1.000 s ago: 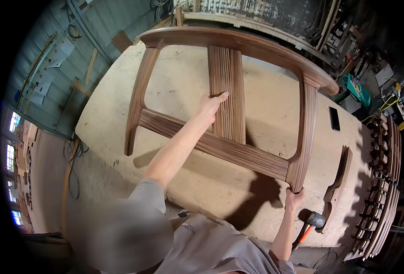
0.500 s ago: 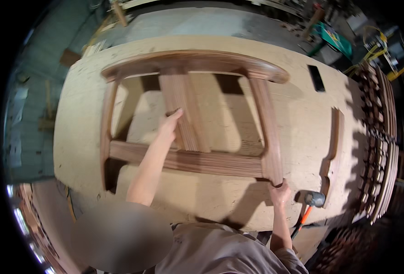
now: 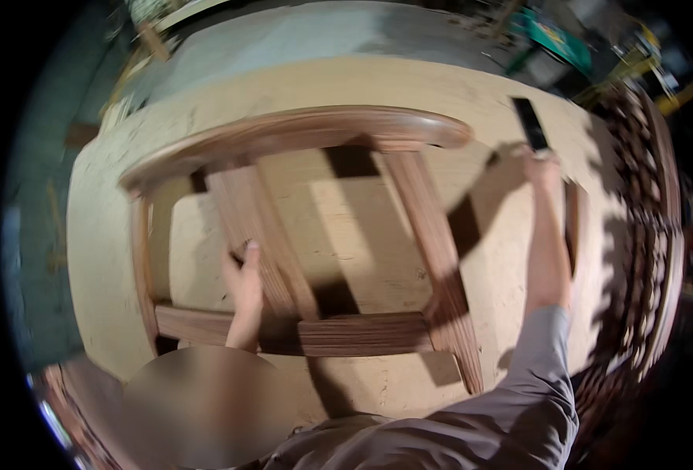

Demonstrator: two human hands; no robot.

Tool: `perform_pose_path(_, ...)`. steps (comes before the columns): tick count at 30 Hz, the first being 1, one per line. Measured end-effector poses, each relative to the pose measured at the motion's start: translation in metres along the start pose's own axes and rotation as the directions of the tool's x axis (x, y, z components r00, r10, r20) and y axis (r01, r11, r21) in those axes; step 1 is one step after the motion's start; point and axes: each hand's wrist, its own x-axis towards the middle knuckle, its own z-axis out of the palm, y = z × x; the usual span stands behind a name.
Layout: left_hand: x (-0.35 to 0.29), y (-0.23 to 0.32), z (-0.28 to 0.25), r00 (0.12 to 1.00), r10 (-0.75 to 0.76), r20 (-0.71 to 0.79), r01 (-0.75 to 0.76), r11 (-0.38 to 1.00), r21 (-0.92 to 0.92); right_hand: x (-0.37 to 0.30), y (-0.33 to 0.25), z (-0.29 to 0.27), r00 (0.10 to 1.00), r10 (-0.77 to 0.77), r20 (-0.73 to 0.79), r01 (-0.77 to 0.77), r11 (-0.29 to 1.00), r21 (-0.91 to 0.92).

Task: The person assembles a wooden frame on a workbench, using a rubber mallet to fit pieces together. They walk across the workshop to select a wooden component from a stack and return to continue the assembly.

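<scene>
A brown wooden chair-back frame (image 3: 433, 235) stands over the pale worktop, with a curved top rail (image 3: 307, 129), side posts and a lower crossbar (image 3: 366, 335). My left hand (image 3: 245, 278) is closed on the left edge of its broad middle slat (image 3: 256, 235), thumb on the front and the other fingers partly hidden behind. At the right my right hand (image 3: 541, 166) reaches to the near end of a flat black phone-like rectangle (image 3: 528, 123). Blur hides whether its fingers grip it.
A loose shaped wooden piece (image 3: 575, 215) lies at the right, partly behind my right forearm. Stacked wooden parts (image 3: 636, 211) line the worktop's (image 3: 472, 204) right edge. Beyond the far right corner is a green object (image 3: 556, 43) among clutter.
My right hand has left the frame's right post and moved up beside the black rectangle. The frame has shifted left and nearer, its left side dropping, my left hand still on the slat.
</scene>
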Motion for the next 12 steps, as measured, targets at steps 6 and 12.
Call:
perform_pose_path(6, -0.002, -0.001, 0.000, 0.993, 0.085, -0.076, -0.073, 0.986, 0.151, 0.067, 0.020, 0.017, 0.968, -0.087, 0.234, 0.110, 0.990, -0.085)
perform_pose_path(12, -0.013, 0.005, -0.007, 0.990, -0.007, -0.143, 0.043, 0.967, 0.251, 0.027, -0.051, -0.016, 0.937, -0.122, 0.327, 0.178, 0.973, -0.148)
